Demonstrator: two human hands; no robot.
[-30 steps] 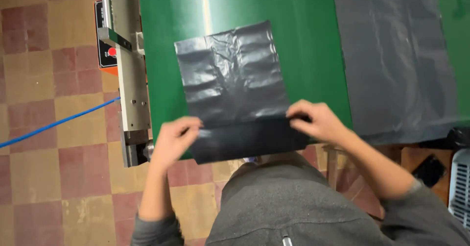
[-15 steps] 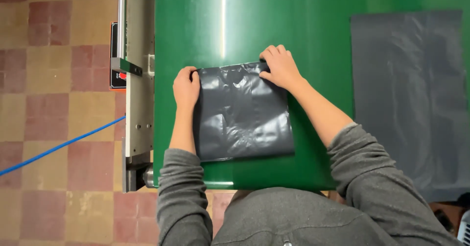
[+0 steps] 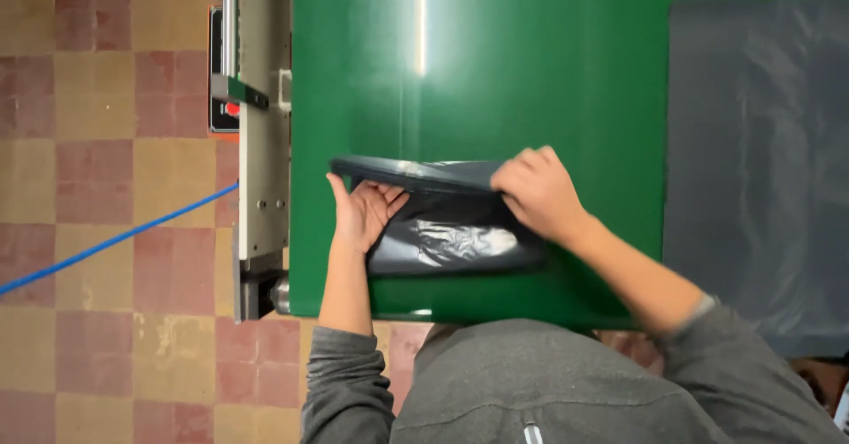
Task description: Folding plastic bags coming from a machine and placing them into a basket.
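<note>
Black bag [image 3: 447, 232], flat a moment ago, is lifting: we are pinching its far edge between left hand [image 3: 363, 214] and right hand [image 3: 538, 195].

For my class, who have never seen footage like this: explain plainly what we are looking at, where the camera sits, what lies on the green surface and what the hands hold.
The camera is worn on a person's head and looks straight down, so you see their own grey-sleeved arms. They stand at a green table with a metal rail along its left edge, above a tiled floor. The left hand and right hand hold a black plastic bag, lifting its far edge as a fold. A flat grey plastic sheet lies to the right. A blue cable crosses the floor.
</note>
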